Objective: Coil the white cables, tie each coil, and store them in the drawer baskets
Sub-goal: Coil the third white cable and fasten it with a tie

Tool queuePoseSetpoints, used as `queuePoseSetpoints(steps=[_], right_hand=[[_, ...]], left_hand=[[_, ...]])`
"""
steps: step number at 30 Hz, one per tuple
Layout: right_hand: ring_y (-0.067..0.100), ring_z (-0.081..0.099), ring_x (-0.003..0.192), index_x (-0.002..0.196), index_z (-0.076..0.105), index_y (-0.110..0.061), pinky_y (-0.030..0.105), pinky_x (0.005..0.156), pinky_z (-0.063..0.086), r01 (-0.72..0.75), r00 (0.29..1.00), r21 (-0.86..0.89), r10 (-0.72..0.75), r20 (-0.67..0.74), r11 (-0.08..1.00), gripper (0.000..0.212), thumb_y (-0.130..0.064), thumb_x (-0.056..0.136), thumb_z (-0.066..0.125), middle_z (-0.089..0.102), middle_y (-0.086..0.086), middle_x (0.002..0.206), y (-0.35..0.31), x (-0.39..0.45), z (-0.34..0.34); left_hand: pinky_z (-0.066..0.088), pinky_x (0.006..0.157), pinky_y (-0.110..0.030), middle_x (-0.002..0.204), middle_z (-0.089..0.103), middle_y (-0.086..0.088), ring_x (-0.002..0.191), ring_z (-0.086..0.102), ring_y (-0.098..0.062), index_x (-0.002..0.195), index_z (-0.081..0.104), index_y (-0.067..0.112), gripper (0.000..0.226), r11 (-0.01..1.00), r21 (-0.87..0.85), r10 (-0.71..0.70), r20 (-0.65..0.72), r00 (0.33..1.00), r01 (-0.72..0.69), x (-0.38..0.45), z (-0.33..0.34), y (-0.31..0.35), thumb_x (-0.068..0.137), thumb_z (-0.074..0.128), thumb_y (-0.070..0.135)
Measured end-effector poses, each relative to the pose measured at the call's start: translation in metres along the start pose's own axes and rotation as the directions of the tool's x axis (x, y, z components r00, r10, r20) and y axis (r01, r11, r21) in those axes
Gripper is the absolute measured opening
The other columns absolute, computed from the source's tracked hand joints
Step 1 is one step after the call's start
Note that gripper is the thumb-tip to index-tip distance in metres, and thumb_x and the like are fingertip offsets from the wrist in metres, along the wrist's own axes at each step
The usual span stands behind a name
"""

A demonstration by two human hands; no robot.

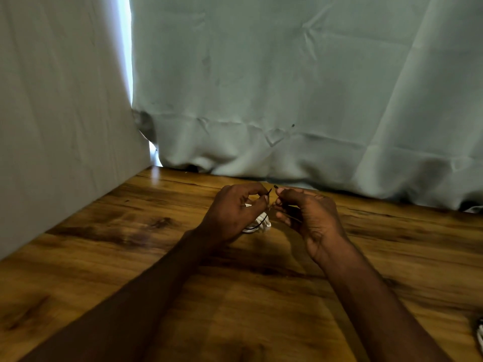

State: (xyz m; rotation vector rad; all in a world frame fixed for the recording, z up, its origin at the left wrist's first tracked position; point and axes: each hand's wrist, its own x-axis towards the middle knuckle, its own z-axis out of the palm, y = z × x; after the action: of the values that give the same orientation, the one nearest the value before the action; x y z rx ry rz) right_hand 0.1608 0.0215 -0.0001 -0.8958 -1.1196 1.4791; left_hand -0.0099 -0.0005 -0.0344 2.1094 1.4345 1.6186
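head view: your left hand (232, 212) curls round a small coil of white cable (257, 224) held just above the glossy dark-grained wooden surface (183, 296), its fingertips pinching one end of a thin black twist tie (262, 220) looped over the coil. your right hand (311, 215) pinches the tie's other end. a wrinkled pale green curtain (287, 87) hangs behind the surface; a plain grey-white wall (57, 113) bounds its left side. something white (480, 338) shows at the right edge.

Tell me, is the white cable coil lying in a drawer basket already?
No, the white cable coil is at the left hand, above the wooden table.
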Motion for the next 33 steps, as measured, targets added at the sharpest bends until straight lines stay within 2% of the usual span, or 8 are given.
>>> queuePoseSetpoints(steps=[3,11,16,20,25,29,33], right_hand=[[0.023,0.072,0.081,0.094,0.078,-0.002,0.029,0.069,0.059,0.007,1.0,-0.002,-0.007,0.013,1.0,0.011,-0.005,0.083,0.078,0.072,0.011,0.077,0.0001,-0.0003,0.0007],[0.024,0.069,0.08,0.1,0.075,0.007,0.03,0.073,0.059,0.031,0.999,-0.042,-0.03,0.015,0.999,0.02,-0.004,0.084,0.077,0.071,0.012,0.074,0.0022,-0.0003,0.0008],[0.024,0.068,0.075,0.095,0.075,0.007,0.028,0.067,0.059,0.053,0.999,-0.112,-0.053,0.002,0.992,0.016,-0.004,0.084,0.077,0.071,0.012,0.071,0.0028,-0.0005,0.0011],[0.019,0.066,0.064,0.093,0.074,0.009,0.025,0.06,0.056,0.082,0.997,-0.183,-0.082,0.008,0.98,0.014,-0.002,0.086,0.073,0.068,0.012,0.068,0.0039,-0.0021,0.0023],[0.015,0.067,0.063,0.088,0.075,-0.001,0.023,0.059,0.056,0.109,0.993,-0.097,-0.112,-0.032,0.989,0.003,-0.004,0.087,0.075,0.069,0.008,0.067,-0.0004,0.0002,0.0011],[0.017,0.068,0.066,0.088,0.075,-0.001,0.025,0.062,0.057,0.093,0.995,-0.111,-0.097,-0.03,0.989,0.004,-0.003,0.086,0.075,0.07,0.008,0.067,0.001,0.0008,-0.0002],[0.015,0.067,0.065,0.09,0.075,0.001,0.023,0.059,0.057,0.102,0.994,-0.106,-0.106,-0.029,0.989,0.006,-0.004,0.086,0.075,0.069,0.01,0.069,0.0015,0.0001,0.0003]], left_hand=[[0.056,0.069,-0.034,0.083,0.075,0.01,0.074,0.072,-0.006,0.094,0.073,0.025,0.009,1.0,-0.022,-0.006,0.011,1.0,0.006,0.0003,-0.0001,-0.0006,0.097,0.064,0.025],[0.045,0.066,-0.024,0.079,0.071,0.013,0.068,0.065,0.001,0.092,0.074,0.023,0.012,1.0,-0.019,-0.001,0.015,1.0,0.001,-0.0002,-0.0015,0.0027,0.097,0.064,0.019],[0.051,0.064,-0.031,0.08,0.073,0.005,0.069,0.069,-0.009,0.091,0.074,0.02,0.012,1.0,-0.016,-0.011,0.007,1.0,0.011,0.0006,-0.0013,0.0008,0.097,0.064,0.023],[0.054,0.068,-0.03,0.085,0.076,0.005,0.075,0.072,-0.008,0.094,0.076,0.019,0.012,1.0,-0.029,-0.005,0.012,1.0,0.005,0.0008,-0.0019,0.0006,0.097,0.065,0.021],[0.05,0.064,-0.03,0.078,0.073,0.005,0.068,0.069,-0.006,0.092,0.075,0.02,0.012,0.999,-0.037,-0.022,0.026,0.999,0.023,0.0003,-0.0009,0.0011,0.098,0.064,0.024],[0.055,0.067,-0.036,0.081,0.075,0.004,0.072,0.071,-0.009,0.094,0.076,0.02,0.013,1.0,-0.026,-0.008,0.036,0.999,0.009,0.0008,-0.0007,-0.0001,0.097,0.064,0.024],[0.055,0.067,-0.037,0.081,0.075,0.005,0.072,0.071,-0.009,0.093,0.076,0.022,0.013,1.0,-0.018,-0.013,0.041,0.999,0.013,0.0008,-0.0005,-0.0008,0.097,0.064,0.027]])
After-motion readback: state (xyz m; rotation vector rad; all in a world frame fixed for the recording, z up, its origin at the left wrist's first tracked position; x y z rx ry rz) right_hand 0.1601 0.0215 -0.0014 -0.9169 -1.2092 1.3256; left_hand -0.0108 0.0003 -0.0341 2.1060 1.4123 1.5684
